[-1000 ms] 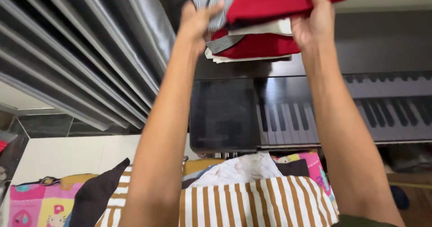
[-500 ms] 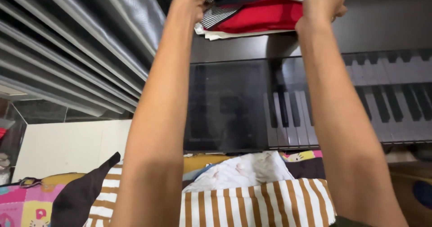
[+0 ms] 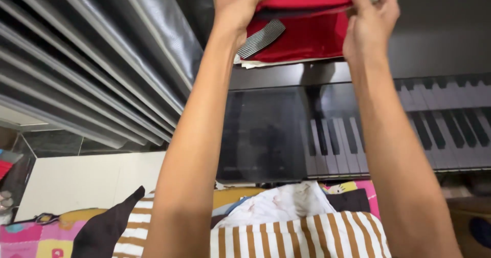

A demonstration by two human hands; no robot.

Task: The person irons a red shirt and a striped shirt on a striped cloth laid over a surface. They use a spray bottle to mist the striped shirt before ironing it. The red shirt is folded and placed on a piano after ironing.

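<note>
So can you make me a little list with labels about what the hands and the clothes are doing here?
left hand: left hand grips the near left edge of the red cloth
right hand: right hand pinches its right edge
under the cloth: red folded clothes with a striped black-and-white band, lying on the piano top
below: piano keys
near the body: brown-and-white striped cloth

Soft matt red cloth (image 3: 307,38), glossy black piano top (image 3: 286,76), smooth striped fabric (image 3: 302,237)
</note>
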